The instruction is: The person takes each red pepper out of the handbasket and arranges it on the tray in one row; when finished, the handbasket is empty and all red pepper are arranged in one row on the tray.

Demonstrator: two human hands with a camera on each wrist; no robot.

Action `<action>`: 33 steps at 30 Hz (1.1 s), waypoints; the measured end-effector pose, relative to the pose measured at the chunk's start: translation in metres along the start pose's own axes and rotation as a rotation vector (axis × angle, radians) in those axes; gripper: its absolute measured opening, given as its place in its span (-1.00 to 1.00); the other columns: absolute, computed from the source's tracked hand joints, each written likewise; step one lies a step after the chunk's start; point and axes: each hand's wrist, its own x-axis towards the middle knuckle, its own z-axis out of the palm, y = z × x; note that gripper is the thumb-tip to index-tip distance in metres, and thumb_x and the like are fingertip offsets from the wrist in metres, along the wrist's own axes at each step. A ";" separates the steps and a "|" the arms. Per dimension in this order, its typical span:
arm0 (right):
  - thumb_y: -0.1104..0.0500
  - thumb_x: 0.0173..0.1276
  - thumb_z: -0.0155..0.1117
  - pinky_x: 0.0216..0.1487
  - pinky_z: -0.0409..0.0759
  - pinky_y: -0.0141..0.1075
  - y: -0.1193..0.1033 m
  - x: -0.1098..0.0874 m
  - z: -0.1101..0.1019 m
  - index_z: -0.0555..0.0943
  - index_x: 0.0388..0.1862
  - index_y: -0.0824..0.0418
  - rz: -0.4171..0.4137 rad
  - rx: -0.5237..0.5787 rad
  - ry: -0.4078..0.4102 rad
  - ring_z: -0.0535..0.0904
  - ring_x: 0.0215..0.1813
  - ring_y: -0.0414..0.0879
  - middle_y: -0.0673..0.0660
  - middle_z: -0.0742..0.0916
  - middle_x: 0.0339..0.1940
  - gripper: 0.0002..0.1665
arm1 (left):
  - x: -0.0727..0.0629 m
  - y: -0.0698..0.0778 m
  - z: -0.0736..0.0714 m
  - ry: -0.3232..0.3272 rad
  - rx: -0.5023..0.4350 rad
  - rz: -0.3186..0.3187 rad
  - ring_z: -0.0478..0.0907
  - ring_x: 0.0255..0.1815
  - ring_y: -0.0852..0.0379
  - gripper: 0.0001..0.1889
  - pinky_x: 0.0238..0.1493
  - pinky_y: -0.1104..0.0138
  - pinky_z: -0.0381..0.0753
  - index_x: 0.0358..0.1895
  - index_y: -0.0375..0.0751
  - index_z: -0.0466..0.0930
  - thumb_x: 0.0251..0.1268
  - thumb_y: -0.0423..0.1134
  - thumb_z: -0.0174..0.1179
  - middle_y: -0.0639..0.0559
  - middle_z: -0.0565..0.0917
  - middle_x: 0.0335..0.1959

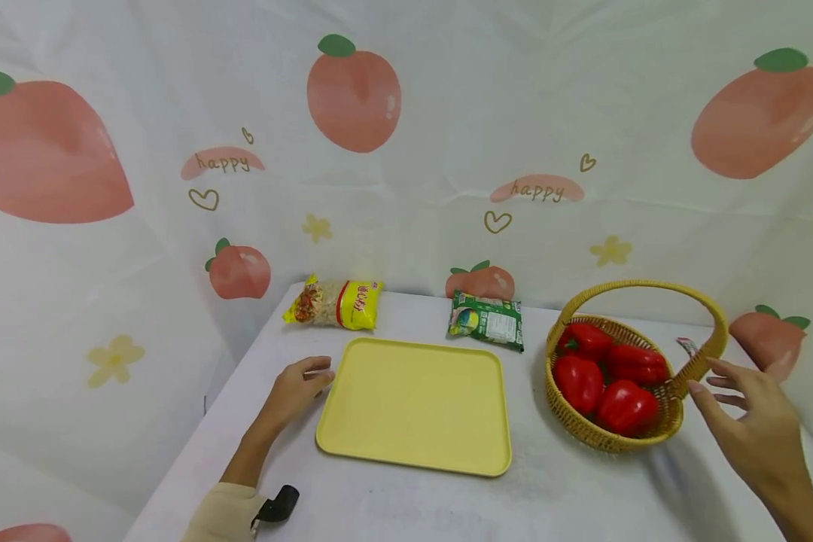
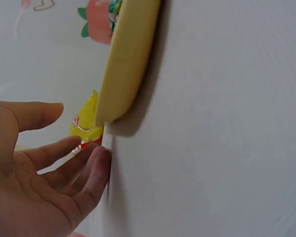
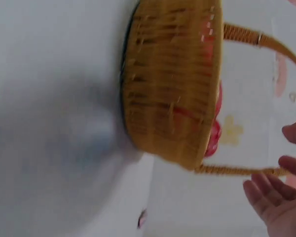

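Peppers, four glossy red bells, sit together in a round wicker basket at 3 o'clock of a yellow rectangular tray on a white table. A person's right hand, at the basket's own 3 o'clock, is parted wide about the near side of the arched handle, thumb and fingers well separated; whether the fingertips touch the wicker cannot be told. The left hand, holding nothing, is just beside the tray's rim at 9 o'clock, fingers gently bent, thumb standing apart from them. A beige sleeve ends along the left forearm. Beyond the tray, a yellow pasta bag lies at 11 o'clock and a green packet at 1 o'clock. A white backdrop printed with peaches hangs at 12 o'clock.
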 end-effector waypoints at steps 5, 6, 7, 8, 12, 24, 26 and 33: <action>0.18 0.44 0.46 -0.16 0.35 -0.89 -0.018 -0.002 0.009 0.61 0.33 0.41 0.066 0.075 -0.065 0.36 -0.06 -0.77 -0.56 0.48 -0.01 -0.44 | -0.005 0.007 0.003 -0.030 -0.033 -0.012 0.66 0.31 -0.19 -0.48 0.08 0.16 0.78 0.44 -0.33 0.53 0.55 -0.13 0.22 -0.29 0.63 0.37; 0.13 0.46 0.45 -0.17 0.35 -0.89 -0.021 -0.003 0.011 0.58 0.37 0.40 0.088 0.085 -0.099 0.36 -0.07 -0.77 -0.44 0.56 0.02 -0.40 | -0.005 0.008 0.003 -0.031 -0.043 -0.018 0.66 0.31 -0.18 -0.48 0.10 0.16 0.78 0.44 -0.33 0.53 0.55 -0.14 0.23 -0.28 0.63 0.37; 0.10 0.47 0.45 -0.17 0.35 -0.89 -0.023 -0.003 0.013 0.56 0.40 0.39 0.105 0.098 -0.130 0.38 -0.07 -0.75 -0.29 0.63 0.05 -0.36 | -0.006 0.008 0.004 -0.032 -0.048 -0.018 0.66 0.30 -0.17 -0.48 0.10 0.15 0.78 0.44 -0.34 0.54 0.55 -0.14 0.23 -0.29 0.63 0.37; 0.06 0.48 0.44 -0.17 0.36 -0.88 -0.026 -0.002 0.015 0.53 0.42 0.37 0.123 0.108 -0.163 0.37 -0.06 -0.75 -0.11 0.68 0.08 -0.33 | -0.007 0.009 0.004 -0.032 -0.053 -0.018 0.67 0.29 -0.16 -0.48 0.10 0.14 0.78 0.43 -0.35 0.54 0.54 -0.15 0.24 -0.29 0.63 0.37; -0.08 0.53 0.37 -0.20 0.40 -0.85 -0.034 0.002 0.023 0.39 0.55 0.32 0.195 0.150 -0.320 0.34 -0.06 -0.75 0.43 0.63 0.30 -0.20 | -0.007 0.008 0.006 -0.032 -0.074 -0.016 0.71 0.22 -0.13 -0.51 0.07 0.14 0.79 0.38 -0.39 0.58 0.53 -0.17 0.27 -0.32 0.66 0.32; -0.21 0.53 0.32 0.31 0.69 -0.16 -0.049 0.021 0.048 0.16 0.66 0.42 0.224 0.205 -0.544 0.46 0.42 0.48 0.55 0.46 0.48 0.05 | -0.006 0.004 0.004 -0.058 -0.153 -0.048 0.73 0.12 -0.01 -0.49 0.09 0.20 0.78 0.38 -0.41 0.58 0.53 -0.15 0.27 -0.30 0.69 0.28; -0.23 0.52 0.32 0.40 0.53 0.24 -0.051 0.024 0.052 0.11 0.68 0.43 0.222 0.191 -0.569 0.43 0.44 0.51 0.57 0.44 0.49 0.10 | -0.006 0.004 0.004 -0.060 -0.159 -0.049 0.73 0.13 -0.02 -0.49 0.10 0.19 0.78 0.38 -0.42 0.58 0.54 -0.14 0.27 -0.30 0.69 0.27; -0.26 0.49 0.34 0.40 0.43 0.38 -0.057 0.032 0.062 0.10 0.67 0.46 0.204 0.161 -0.608 0.44 0.45 0.53 0.59 0.44 0.48 0.16 | -0.006 0.002 0.005 -0.059 -0.151 -0.057 0.74 0.10 0.02 -0.48 0.09 0.19 0.78 0.38 -0.39 0.59 0.53 -0.11 0.27 -0.28 0.70 0.27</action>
